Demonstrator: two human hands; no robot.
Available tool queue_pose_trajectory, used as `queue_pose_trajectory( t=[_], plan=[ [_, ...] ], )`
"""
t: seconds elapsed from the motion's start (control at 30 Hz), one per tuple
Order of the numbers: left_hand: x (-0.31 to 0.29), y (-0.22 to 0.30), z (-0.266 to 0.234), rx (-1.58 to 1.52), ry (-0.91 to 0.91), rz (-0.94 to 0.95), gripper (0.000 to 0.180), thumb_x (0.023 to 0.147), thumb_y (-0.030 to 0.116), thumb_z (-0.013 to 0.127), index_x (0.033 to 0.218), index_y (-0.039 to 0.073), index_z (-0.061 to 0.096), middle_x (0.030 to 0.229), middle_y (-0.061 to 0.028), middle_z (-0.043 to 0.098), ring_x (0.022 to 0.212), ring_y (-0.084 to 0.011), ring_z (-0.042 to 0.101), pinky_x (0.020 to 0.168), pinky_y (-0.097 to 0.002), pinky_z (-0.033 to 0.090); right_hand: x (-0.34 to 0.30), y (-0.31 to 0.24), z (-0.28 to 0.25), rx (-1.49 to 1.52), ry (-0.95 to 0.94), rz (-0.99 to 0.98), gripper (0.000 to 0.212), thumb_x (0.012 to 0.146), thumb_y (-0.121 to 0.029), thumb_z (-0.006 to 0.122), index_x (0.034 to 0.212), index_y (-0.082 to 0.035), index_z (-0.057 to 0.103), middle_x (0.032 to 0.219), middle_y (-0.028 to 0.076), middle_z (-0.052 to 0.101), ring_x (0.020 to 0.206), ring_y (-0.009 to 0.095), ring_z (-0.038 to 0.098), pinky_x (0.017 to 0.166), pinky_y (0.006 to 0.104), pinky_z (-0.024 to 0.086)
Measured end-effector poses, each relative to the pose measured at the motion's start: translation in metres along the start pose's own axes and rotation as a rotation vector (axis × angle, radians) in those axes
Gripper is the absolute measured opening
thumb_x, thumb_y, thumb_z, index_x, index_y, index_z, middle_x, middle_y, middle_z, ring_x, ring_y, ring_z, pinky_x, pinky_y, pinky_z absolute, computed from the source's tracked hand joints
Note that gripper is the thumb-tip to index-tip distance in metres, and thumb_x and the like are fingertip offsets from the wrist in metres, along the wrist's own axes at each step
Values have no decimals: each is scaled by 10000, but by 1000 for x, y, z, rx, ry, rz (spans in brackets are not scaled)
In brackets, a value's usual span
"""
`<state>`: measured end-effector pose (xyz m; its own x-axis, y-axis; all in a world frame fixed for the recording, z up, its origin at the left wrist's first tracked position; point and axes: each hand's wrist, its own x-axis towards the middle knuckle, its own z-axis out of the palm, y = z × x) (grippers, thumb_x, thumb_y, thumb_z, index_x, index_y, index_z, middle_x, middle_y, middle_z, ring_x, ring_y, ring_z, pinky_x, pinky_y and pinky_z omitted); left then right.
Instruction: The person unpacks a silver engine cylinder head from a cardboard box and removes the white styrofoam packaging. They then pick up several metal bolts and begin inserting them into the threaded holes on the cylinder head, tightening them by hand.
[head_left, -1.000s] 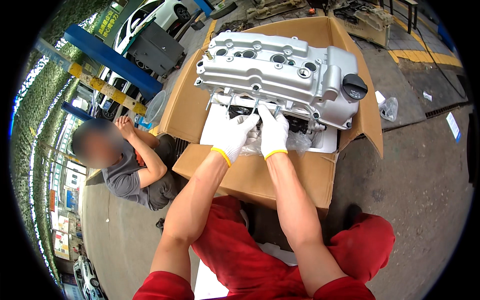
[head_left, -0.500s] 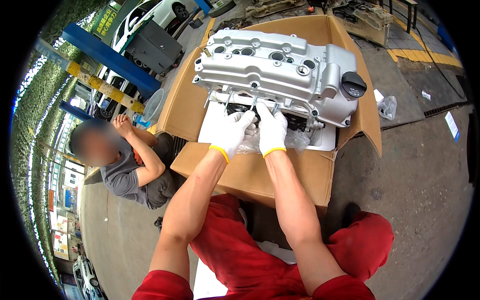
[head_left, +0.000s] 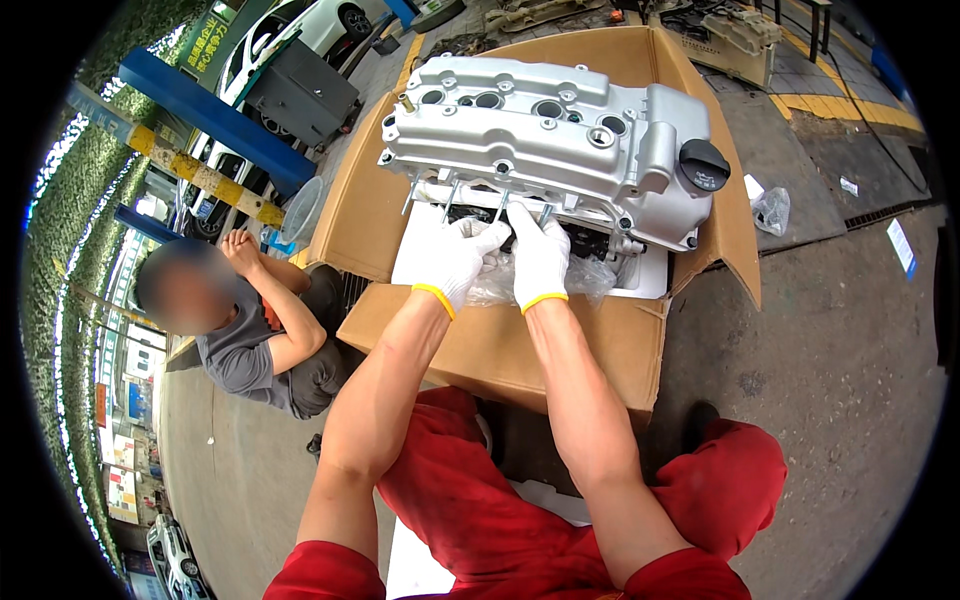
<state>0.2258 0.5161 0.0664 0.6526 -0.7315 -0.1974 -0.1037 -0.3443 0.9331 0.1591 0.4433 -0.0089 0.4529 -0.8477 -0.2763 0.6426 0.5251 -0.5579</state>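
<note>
A silver engine cylinder head with its valve cover (head_left: 510, 115) sits in an open cardboard box (head_left: 480, 335). Several metal studs (head_left: 449, 205) stick out from its near side. My left hand (head_left: 462, 262), in a white glove with a yellow cuff, has its fingers curled together just below the middle stud. Gloved the same way, my right hand (head_left: 541, 258) is closed beside it, its fingertips at that stud (head_left: 501, 206). The two hands nearly touch, and what is pinched between the fingers is hidden. Clear plastic wrap (head_left: 492, 285) lies under and beside them.
A black oil filler cap (head_left: 704, 165) tops the cover's right end. To the left a person in a grey shirt (head_left: 240, 340) crouches beside the box. A crumpled plastic bag (head_left: 771, 212) and a paper slip (head_left: 901, 248) lie on the floor at right. Behind stands a grey cabinet (head_left: 303, 92).
The whole view has shifted slightly, so engine and box appear a little further left and up. Both hands stay at the same stud, with only slight finger movement.
</note>
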Motion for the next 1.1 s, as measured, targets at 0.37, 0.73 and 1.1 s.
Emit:
queue_pose_trajectory(
  t=[0.37,0.73,1.1],
  plan=[
    [-7,9,0,82,-48,-11,359,989,215,793,1244,77,581,778,0,670,585,-54,586,521,-203,492,2,0,-1,-1,-7,-47,158,980,-183,778,1048,-41,764,945,10,735,814,97,633,734,285,522],
    [7,-4,-11,-54,-131,-70,184,1110,256,594,1109,83,660,856,-13,721,674,-101,657,592,-263,565,2,0,-3,47,-32,50,170,988,-208,774,1020,-43,752,890,13,723,737,81,611,611,269,494],
    [16,-10,-18,-31,-133,-60,240,1052,307,718,987,78,750,762,10,701,623,-72,629,581,-226,528,4,3,-2,-24,-17,-70,173,976,-195,779,1081,-57,784,907,-24,712,763,76,576,679,271,465]
  ],
)
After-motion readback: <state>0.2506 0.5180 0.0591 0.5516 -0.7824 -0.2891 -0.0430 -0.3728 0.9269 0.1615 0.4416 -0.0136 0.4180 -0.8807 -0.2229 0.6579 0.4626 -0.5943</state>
